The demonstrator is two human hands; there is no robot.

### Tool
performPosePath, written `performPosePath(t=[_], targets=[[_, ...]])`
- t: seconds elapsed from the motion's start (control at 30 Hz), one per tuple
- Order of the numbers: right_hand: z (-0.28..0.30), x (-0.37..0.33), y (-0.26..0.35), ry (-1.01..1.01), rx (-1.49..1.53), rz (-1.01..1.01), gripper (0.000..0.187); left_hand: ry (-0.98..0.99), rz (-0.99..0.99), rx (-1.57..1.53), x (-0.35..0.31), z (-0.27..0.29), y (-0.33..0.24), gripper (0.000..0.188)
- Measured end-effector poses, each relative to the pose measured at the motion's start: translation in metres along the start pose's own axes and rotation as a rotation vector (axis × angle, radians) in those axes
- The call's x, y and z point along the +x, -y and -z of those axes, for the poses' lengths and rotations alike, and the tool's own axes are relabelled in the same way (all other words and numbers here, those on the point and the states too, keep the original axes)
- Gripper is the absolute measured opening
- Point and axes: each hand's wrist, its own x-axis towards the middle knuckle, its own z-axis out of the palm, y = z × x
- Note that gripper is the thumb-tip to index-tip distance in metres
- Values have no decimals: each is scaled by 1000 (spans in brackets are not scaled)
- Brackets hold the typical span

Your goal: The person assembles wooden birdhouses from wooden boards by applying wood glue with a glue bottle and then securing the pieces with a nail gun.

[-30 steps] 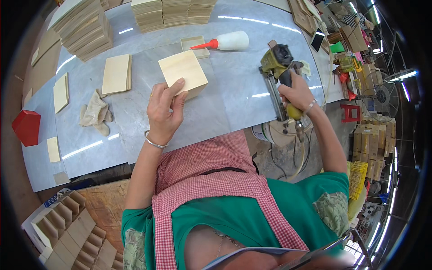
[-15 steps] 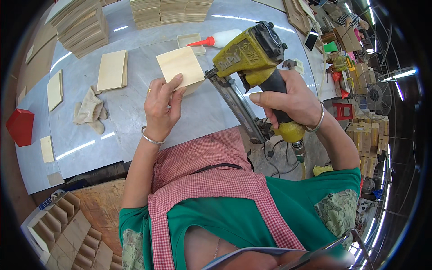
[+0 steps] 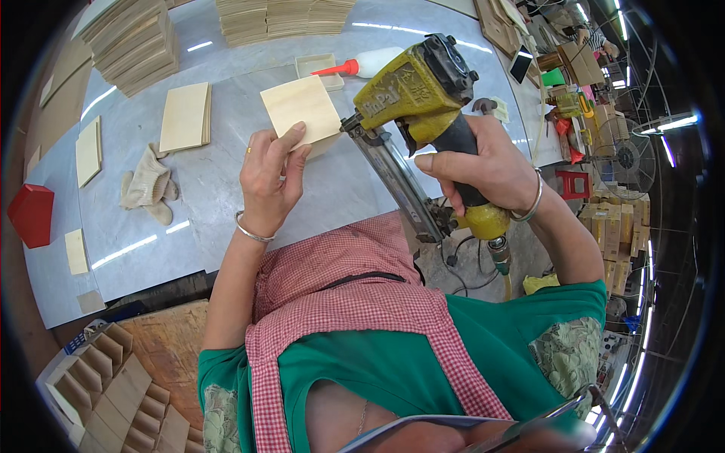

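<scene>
My left hand (image 3: 272,177) pinches the near edge of a light wooden piece (image 3: 300,109) over the table; its pale square top faces up and its underside is mostly hidden. Gripped in my right hand (image 3: 495,166) is a yellow and black pneumatic nail gun (image 3: 411,94), with its air hose fitting at the lower end. The gun's nose is at the right edge of the wooden piece, seemingly touching it. Just beyond, a white glue bottle (image 3: 377,62) with a red nozzle lies across a small shallow wooden tray (image 3: 317,66).
Tall stacks of thin boards (image 3: 136,49) stand at the far left, with more boards (image 3: 283,19) at the back. A small board stack (image 3: 185,117), a glove (image 3: 151,185) and a red pentagonal block (image 3: 32,215) lie on the left. A phone (image 3: 520,66) rests at right.
Almost nothing differs. The whole view has shifted very slightly, while both hands keep their hold on the wooden piece and the nail gun.
</scene>
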Motion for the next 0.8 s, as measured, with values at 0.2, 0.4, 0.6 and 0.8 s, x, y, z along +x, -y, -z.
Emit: performPosePath(t=[0.2,0.4,0.6,0.8], targets=[[-2,-1,3,3,-19,-20,25,-1,-14,-5,0,0,1,27],[-5,-2,4,25,-55,-28,21,-5,-14,5,-3,1,1,27],[-6,-4,0,10,-24,-5,23,-89,104,-215,-6,7,-1,23],[-6,-3,-1,8,-28,-11,25,-65,38,-171,-1,16,0,18]])
